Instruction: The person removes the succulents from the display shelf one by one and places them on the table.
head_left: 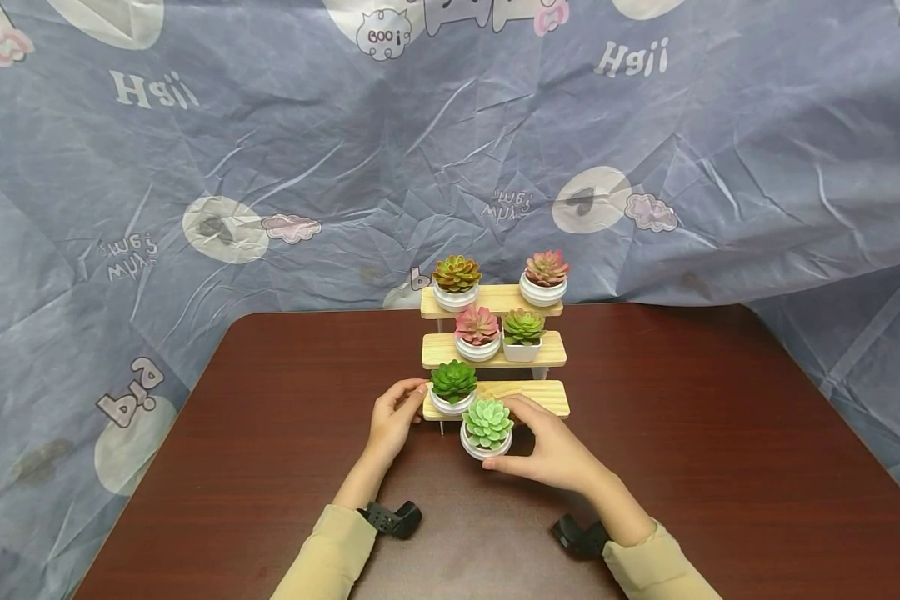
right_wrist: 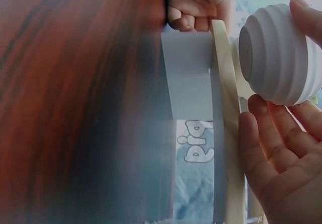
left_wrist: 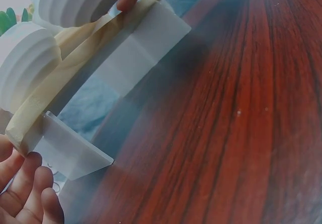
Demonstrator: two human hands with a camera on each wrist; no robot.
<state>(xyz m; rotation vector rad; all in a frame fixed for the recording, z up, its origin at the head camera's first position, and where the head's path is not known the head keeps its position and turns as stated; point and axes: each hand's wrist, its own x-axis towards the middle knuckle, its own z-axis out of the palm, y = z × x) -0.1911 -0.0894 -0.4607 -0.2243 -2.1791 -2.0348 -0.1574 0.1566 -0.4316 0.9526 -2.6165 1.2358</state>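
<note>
At the front of the lowest shelf (head_left: pixel 528 394) of the wooden stand, my right hand (head_left: pixel 551 454) curls round the pale green succulent pot (head_left: pixel 486 431), held off the red-brown table (head_left: pixel 270 433); my left hand (head_left: pixel 393 417) grips the shelf's left end, beside the dark green succulent (head_left: pixel 452 387)

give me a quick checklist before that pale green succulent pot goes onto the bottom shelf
1. Right hand has a grip on the pale green succulent pot: ok.
2. Pot upright: ok.
3. Left hand steadies the bottom shelf at its left end: ok.
4. Free spot right of the dark green succulent: ok.
5. Pot already resting on the shelf: not ok, it sits in front.
6. Stand's legs firm on the table: cannot tell.
</note>
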